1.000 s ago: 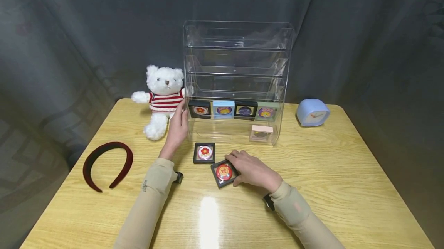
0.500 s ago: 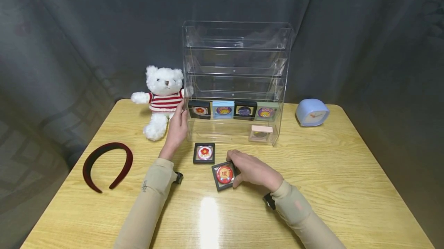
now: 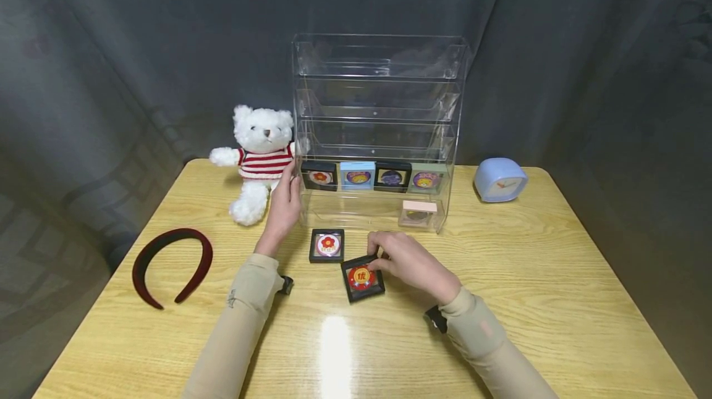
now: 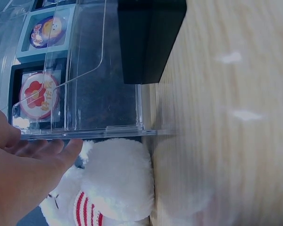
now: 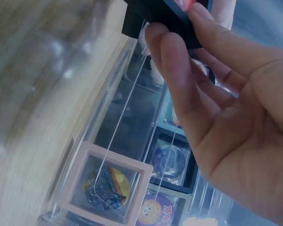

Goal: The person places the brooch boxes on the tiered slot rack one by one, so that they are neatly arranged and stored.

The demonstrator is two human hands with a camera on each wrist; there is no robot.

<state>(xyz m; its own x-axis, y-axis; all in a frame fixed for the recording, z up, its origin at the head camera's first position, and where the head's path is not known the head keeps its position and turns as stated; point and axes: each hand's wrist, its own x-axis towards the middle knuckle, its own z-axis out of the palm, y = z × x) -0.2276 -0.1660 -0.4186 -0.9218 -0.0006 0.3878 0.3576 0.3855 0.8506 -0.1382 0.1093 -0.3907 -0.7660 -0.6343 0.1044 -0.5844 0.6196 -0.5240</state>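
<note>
My right hand [image 3: 411,263] pinches the far edge of a black square display frame [image 3: 356,291], thumb in front and fingers behind. The frame holds a red badge with a gold centre and leans back a little just above the table. In the right wrist view, thumb and fingertips grip the dark frame [image 5: 172,21] at the top. My left hand [image 3: 283,207] rests against the left side of a clear acrylic tiered rack [image 3: 375,113], its fingers [image 4: 66,153] fairly straight along the side wall. A second black frame [image 3: 327,246] with a red flower badge lies to the left of the held one.
Several framed badges, including a light blue frame [image 3: 358,175], fill the rack's second tier from below. A pink frame [image 3: 418,214] stands at the right of the lowest tier. Around the rack are a white teddy bear [image 3: 266,161], a dark red headband [image 3: 173,232] and a blue clock [image 3: 500,180].
My right hand has shifted its hold from the frame's right edge to its far edge, and the frame has turned and tilted slightly. The left hand stays at the rack's side.
</note>
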